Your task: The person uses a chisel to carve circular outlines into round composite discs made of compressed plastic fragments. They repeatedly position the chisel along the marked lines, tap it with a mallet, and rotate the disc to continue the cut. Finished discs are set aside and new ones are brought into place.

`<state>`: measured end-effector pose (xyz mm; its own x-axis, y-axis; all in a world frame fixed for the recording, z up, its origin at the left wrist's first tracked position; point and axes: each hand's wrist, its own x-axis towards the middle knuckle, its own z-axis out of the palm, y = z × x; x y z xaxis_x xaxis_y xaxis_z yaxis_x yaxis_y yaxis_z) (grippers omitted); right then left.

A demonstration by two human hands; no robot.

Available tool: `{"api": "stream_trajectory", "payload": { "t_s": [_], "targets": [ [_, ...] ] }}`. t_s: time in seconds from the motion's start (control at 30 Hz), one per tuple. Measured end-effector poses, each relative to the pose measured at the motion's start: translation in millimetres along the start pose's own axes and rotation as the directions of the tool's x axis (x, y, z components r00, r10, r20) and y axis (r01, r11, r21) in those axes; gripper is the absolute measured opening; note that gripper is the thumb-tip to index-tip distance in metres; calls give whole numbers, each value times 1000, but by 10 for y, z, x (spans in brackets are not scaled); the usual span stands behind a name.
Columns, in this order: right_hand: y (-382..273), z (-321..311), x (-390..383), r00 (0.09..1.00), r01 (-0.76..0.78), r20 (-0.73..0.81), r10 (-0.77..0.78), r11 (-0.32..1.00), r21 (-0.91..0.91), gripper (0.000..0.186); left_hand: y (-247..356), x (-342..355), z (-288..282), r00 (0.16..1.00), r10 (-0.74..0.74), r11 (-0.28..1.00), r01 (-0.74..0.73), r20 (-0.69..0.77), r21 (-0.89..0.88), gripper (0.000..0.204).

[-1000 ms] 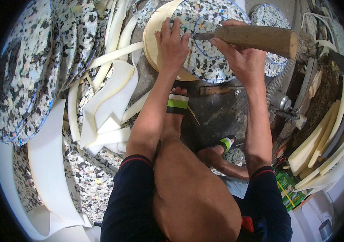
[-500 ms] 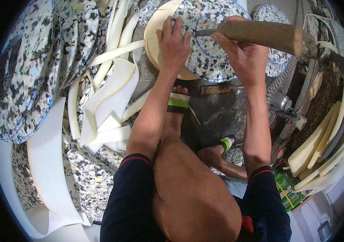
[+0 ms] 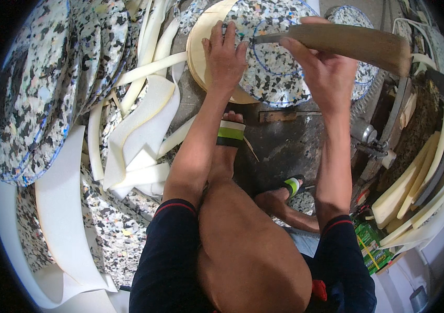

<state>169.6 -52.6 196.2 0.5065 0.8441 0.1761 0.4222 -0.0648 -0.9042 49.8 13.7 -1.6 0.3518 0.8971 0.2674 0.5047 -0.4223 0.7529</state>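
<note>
My left hand (image 3: pixel 224 57) rests with fingers spread on a speckled foam disc (image 3: pixel 269 88) and the pale wooden disc (image 3: pixel 198 55) beneath it. My right hand (image 3: pixel 326 73) grips the wooden handle (image 3: pixel 357 47) of a blade tool (image 3: pixel 268 39), whose narrow metal blade points left over a blue circle drawn on the foam, just right of my left fingertips. Whether the blade touches the foam is unclear.
Speckled foam discs (image 3: pixel 34 94) are piled at left beside white foam offcuts (image 3: pixel 138 130). Another foam disc (image 3: pixel 349 21) lies behind. At right are a coiled hose with a metal fitting (image 3: pixel 362 130), foam strips (image 3: pixel 404 182) and a green package (image 3: pixel 368 240). My sandalled feet (image 3: pixel 230 133) are below.
My right hand has shifted a little right and up with the wooden-handled tool, its handle end moving rightward. My left hand is almost still on the disc.
</note>
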Motion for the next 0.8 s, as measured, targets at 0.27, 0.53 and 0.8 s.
{"api": "stream_trajectory", "payload": {
  "t_s": [0.27,0.53,0.8],
  "targets": [
    [35,97,110,997,-29,69,39,989,-148,30,-4,25,20,1000,-7,1000,6,12,2,58],
    [-50,22,46,998,-31,-51,35,998,63,25,-22,-3,39,1000,12,1000,-12,-3,19,58],
    [70,126,111,999,33,-2,-34,985,-172,25,-20,12,23,1000,-13,1000,13,9,2,58]
  ]
}}
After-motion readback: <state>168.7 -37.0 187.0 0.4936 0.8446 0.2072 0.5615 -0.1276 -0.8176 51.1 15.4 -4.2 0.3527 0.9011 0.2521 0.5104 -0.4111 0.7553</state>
